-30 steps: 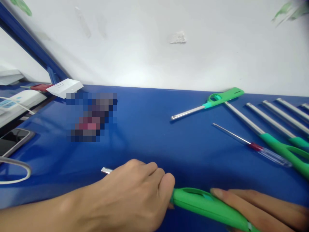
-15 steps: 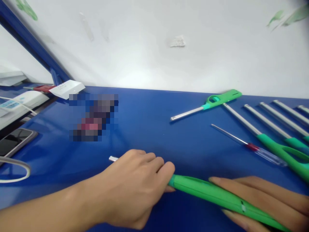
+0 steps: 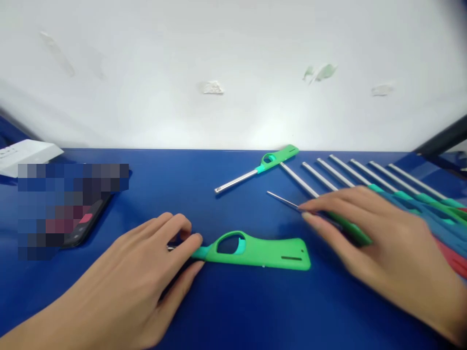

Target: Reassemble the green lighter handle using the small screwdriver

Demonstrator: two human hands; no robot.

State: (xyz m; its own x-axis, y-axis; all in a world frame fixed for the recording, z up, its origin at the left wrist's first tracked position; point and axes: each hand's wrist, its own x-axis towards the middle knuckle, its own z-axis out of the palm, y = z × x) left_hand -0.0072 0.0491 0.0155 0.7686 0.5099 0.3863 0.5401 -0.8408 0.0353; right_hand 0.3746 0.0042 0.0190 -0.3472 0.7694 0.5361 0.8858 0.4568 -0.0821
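Note:
A green gas lighter (image 3: pixel 270 253) with a trigger loop lies flat on the blue table, its handle pointing right. My left hand (image 3: pixel 146 277) is closed around its metal tube close to the teal neck; most of the tube is hidden under the fingers. My right hand (image 3: pixel 383 243) pinches a screwdriver (image 3: pixel 282 199) between thumb and fingers where the thin shaft meets the handle. The shaft points left and the handle is covered by the hand. Just behind, a second green lighter (image 3: pixel 279 158) lies aslant with its tube (image 3: pixel 237 181) toward the left.
Several more lighters with metal tubes (image 3: pixel 341 170) lie in a row at the right, partly under my right hand; green, blue and red handles show. At the left lie a phone (image 3: pixel 93 218), partly pixelated, and a white box (image 3: pixel 29 153). A white wall (image 3: pixel 153 112) stands behind the blue table (image 3: pixel 233 311).
The lighter has turned flat onto its side on the table. My right hand has left its handle and moved over to grip the screwdriver. The view has swung right.

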